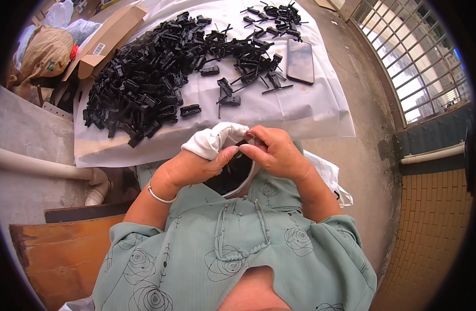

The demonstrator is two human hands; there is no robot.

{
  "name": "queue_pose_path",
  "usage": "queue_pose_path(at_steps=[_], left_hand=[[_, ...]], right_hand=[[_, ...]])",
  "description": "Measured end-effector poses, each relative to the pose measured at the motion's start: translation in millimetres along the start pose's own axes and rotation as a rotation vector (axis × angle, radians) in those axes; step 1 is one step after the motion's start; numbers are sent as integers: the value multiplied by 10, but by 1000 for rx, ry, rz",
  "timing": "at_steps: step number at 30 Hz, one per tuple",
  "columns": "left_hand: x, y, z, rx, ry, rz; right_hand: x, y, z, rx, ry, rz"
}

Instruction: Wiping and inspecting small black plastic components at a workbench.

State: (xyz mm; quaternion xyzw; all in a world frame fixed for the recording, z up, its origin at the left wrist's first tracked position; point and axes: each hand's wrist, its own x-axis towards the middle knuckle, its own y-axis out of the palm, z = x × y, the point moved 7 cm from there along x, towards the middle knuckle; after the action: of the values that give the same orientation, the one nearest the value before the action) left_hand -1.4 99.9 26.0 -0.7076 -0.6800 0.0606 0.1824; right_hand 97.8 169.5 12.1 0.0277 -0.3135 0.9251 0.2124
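My left hand (201,163) wears a white cloth glove (213,139) over its fingers, while the thumb is bare. Opposite it, my bare right hand (276,153) is closed in a pinch. Their fingertips meet above my lap around a small dark piece (242,142), mostly hidden by the fingers and too small to name. Just below the hands, a round container with a pale rim (241,189) shows dark contents. A few loose black plastic clip-like parts (190,110) lie on the table beyond my hands.
A large heap of black plastic parts (144,78) covers the left of the white-sheeted table (321,111). A smaller cluster (279,18) lies at the far right, near a phone (300,61). An open cardboard box (106,41) stands at left; a barred window (414,57) is at right.
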Motion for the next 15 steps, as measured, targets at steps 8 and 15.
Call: queue_pose_path(at_steps=[8, 15], left_hand=[[-178, 91, 290, -604, -328, -175], [-308, 49, 392, -808, -305, -329]], right_hand=[[-24, 77, 228, 76, -174, -379], [-49, 87, 409, 16, -238, -331]])
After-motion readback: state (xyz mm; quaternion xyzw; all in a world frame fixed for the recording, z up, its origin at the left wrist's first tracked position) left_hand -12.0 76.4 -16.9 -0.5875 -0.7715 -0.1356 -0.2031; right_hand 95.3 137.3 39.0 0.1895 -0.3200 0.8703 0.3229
